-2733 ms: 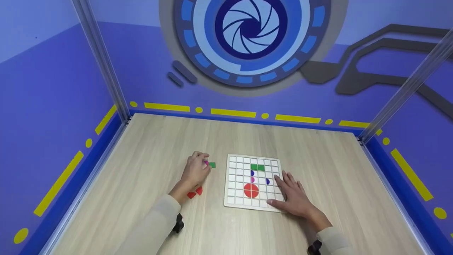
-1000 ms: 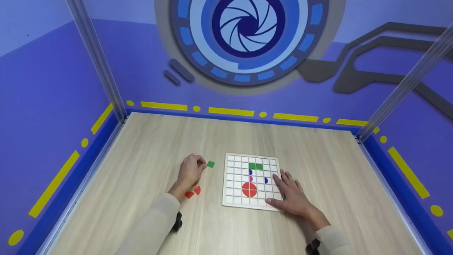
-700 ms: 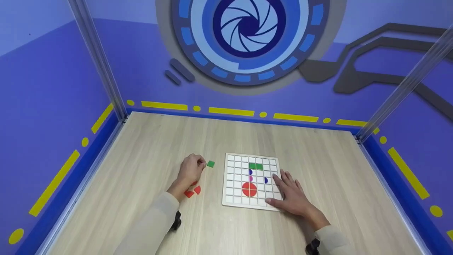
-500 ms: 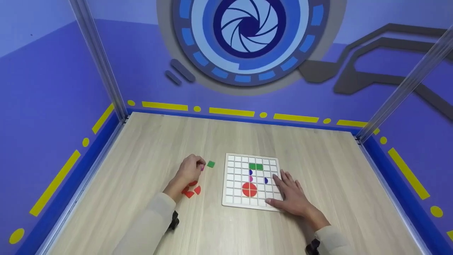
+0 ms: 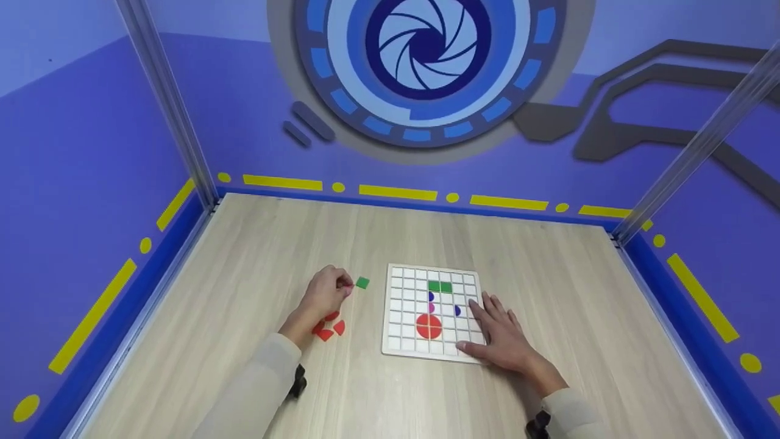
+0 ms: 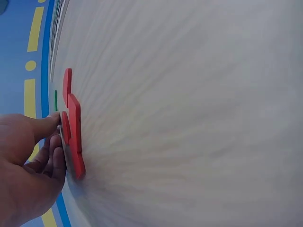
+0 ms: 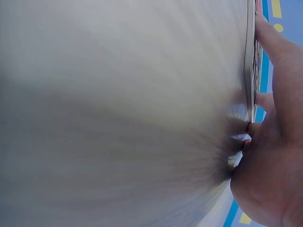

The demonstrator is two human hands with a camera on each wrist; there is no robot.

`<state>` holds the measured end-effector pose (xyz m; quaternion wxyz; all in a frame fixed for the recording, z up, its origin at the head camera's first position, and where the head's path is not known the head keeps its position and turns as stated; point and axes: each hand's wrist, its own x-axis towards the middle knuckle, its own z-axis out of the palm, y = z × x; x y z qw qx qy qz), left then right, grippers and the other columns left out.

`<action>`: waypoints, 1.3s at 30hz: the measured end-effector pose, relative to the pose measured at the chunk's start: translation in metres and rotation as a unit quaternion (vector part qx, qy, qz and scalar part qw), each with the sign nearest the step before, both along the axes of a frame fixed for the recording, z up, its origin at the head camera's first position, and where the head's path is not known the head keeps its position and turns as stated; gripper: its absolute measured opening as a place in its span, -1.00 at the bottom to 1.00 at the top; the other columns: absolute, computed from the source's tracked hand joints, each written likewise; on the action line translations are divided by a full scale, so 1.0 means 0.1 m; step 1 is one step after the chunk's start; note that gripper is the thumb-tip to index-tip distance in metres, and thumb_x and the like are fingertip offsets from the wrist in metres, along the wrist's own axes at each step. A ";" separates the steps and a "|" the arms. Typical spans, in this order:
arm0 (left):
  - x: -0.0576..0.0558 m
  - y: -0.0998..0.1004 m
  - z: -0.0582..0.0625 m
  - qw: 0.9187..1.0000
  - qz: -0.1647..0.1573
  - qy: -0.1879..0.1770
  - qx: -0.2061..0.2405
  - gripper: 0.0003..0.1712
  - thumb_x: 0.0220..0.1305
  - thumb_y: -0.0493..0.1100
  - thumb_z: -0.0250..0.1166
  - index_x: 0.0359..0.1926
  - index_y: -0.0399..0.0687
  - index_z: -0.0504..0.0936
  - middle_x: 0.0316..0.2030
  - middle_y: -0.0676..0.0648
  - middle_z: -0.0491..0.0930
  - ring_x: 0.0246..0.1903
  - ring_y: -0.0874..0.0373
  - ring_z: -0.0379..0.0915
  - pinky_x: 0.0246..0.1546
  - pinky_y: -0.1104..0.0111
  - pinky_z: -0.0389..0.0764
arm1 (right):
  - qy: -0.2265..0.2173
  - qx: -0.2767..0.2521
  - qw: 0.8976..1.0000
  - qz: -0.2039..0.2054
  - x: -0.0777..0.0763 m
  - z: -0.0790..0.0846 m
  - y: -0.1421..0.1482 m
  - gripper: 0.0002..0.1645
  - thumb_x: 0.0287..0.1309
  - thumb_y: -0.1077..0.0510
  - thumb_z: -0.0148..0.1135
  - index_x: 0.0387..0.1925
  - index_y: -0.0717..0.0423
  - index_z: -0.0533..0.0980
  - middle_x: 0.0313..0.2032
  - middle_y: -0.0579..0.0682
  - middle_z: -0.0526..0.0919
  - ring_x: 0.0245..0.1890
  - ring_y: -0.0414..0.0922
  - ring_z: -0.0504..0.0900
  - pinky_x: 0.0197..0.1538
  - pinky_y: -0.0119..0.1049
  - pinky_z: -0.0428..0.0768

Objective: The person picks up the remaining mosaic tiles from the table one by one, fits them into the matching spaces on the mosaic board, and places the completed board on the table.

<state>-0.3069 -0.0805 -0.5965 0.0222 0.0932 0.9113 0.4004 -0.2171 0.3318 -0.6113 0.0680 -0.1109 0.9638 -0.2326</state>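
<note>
In the head view my left hand [image 5: 323, 294] pinches a small pink piece [image 5: 349, 286] between thumb and fingertips, low over the table; the fingers mostly cover it. Just to its right lies a loose green square tile [image 5: 362, 283]. Several red quarter-round pieces [image 5: 325, 335] lie beside the wrist, some partly hidden under it. My right hand [image 5: 503, 337] rests with spread fingers on the right edge of a white gridded board [image 5: 400, 343]. On that board are green squares [image 5: 440, 286], blue half-rounds [image 5: 457, 311], a pink half-round [image 5: 431, 308] and a red circle of quarters [image 5: 429, 327].
The wooden table [image 5: 280, 231] carries the board near its middle. Blue walls [image 5: 91, 183] with yellow marks enclose it at the back and sides, and metal posts [image 5: 173, 116] stand at the back corners.
My left hand has drawn back slightly left from the green tile, which now shows fully and sits turned. The forearm's shift uncovers more red pieces. My right hand stays on the board.
</note>
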 end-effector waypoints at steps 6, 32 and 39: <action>0.00 0.00 -0.04 0.999 -0.014 0.030 0.014 -0.90 0.43 -0.34 0.38 -0.10 -0.15 0.65 -0.24 -0.03 0.57 -0.22 0.12 0.49 -0.13 0.23 0.58 | 0.004 0.000 1.000 0.000 -0.01 -0.01 0.00 0.30 0.17 -0.56 0.29 0.68 0.03 0.08 0.68 0.19 -0.14 0.67 0.21 -0.23 0.56 0.34 -0.23; 0.02 1.42 0.28 0.989 -0.105 0.001 0.101 -0.89 0.47 -0.33 0.31 -0.07 -0.12 0.72 -0.17 0.01 0.66 -0.17 0.24 0.55 -0.08 0.40 0.61 | 0.007 0.002 1.000 -0.010 0.02 0.01 -0.02 0.29 0.16 -0.55 0.31 0.67 0.03 0.11 0.68 0.21 -0.11 0.67 0.23 -0.22 0.55 0.37 -0.23; -0.04 1.77 0.21 0.988 -0.120 -0.001 0.102 -0.87 0.44 -0.38 0.32 -0.05 -0.19 0.70 -0.23 0.01 0.69 -0.27 0.31 0.54 -0.18 0.42 0.60 | 0.008 0.001 1.000 -0.009 0.00 0.01 -0.02 0.28 0.16 -0.53 0.32 0.66 0.05 0.14 0.67 0.22 -0.10 0.67 0.24 -0.21 0.55 0.39 -0.22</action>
